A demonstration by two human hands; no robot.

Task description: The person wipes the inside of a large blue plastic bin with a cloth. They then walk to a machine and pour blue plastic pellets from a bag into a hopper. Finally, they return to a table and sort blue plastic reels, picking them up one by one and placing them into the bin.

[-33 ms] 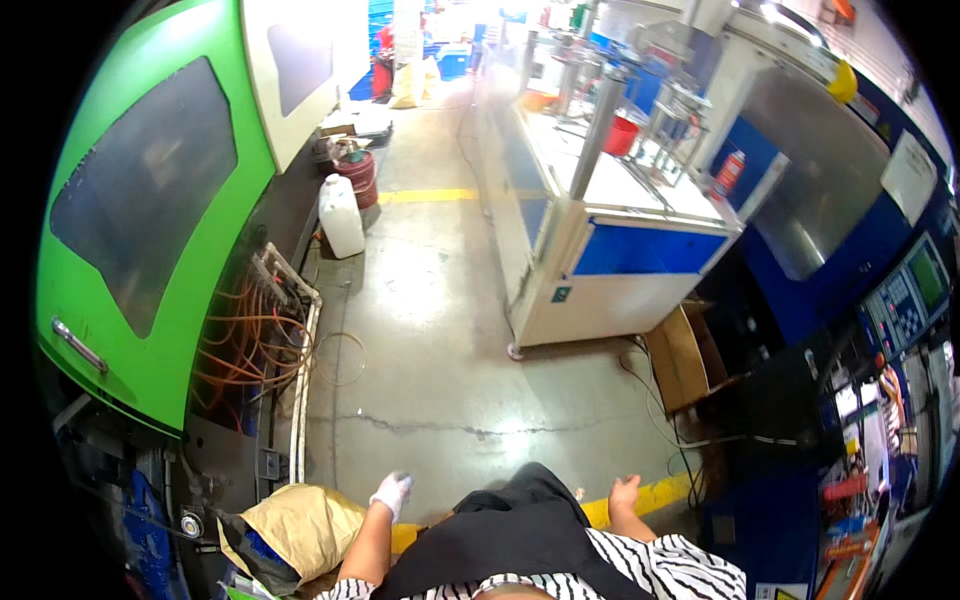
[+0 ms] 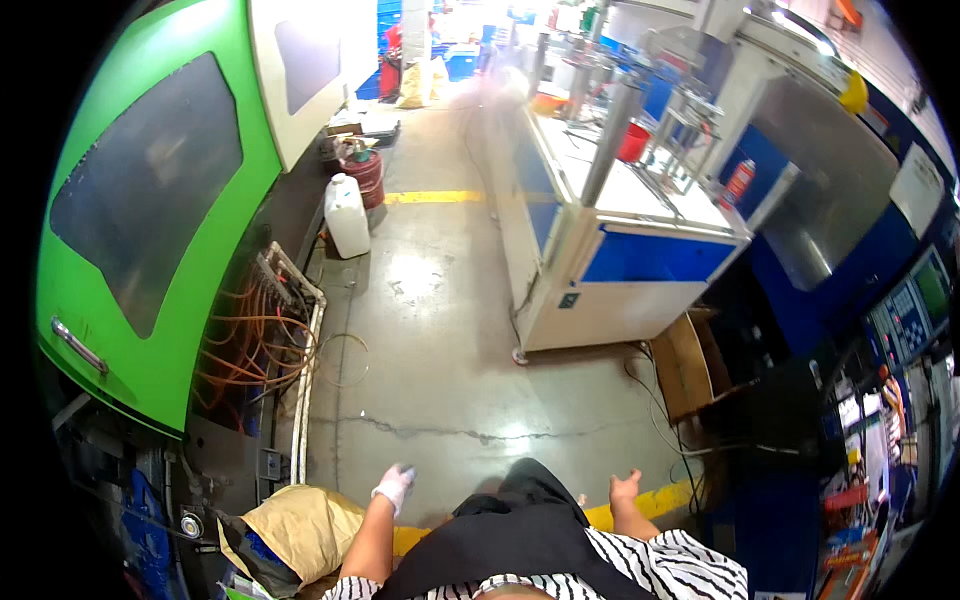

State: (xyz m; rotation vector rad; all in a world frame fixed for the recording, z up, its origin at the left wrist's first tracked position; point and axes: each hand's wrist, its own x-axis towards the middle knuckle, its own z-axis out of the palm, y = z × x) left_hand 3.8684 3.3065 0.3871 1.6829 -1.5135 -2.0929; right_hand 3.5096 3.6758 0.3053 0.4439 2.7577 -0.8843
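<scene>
My left hand point(image 2: 394, 486), in a pale glove with grey at the fingertips, hangs low over the floor with its fingers loosely extended. Nothing shows in it. Closest to it is a brown paper sack point(image 2: 305, 532) with its mouth folded back and blue material inside, apart from the hand. On the other side of my black apron point(image 2: 510, 545), my bare right hand point(image 2: 625, 488) is held out above the yellow floor line point(image 2: 660, 498). Its thumb and fingers stand apart, with nothing between them.
A green machine door point(image 2: 150, 190) flanks the left, with orange hoses point(image 2: 260, 345) and a white pipe point(image 2: 306, 400) below. A white jug point(image 2: 346, 218) stands beyond. Ahead right is a white workstation point(image 2: 610, 318), with an open cardboard box point(image 2: 680, 370) and floor cables nearby.
The workstation and jug sit slightly farther right in the view. My right hand's thumb and fingers look more spread. My left hand has shifted slightly; both hands remain low beside my body.
</scene>
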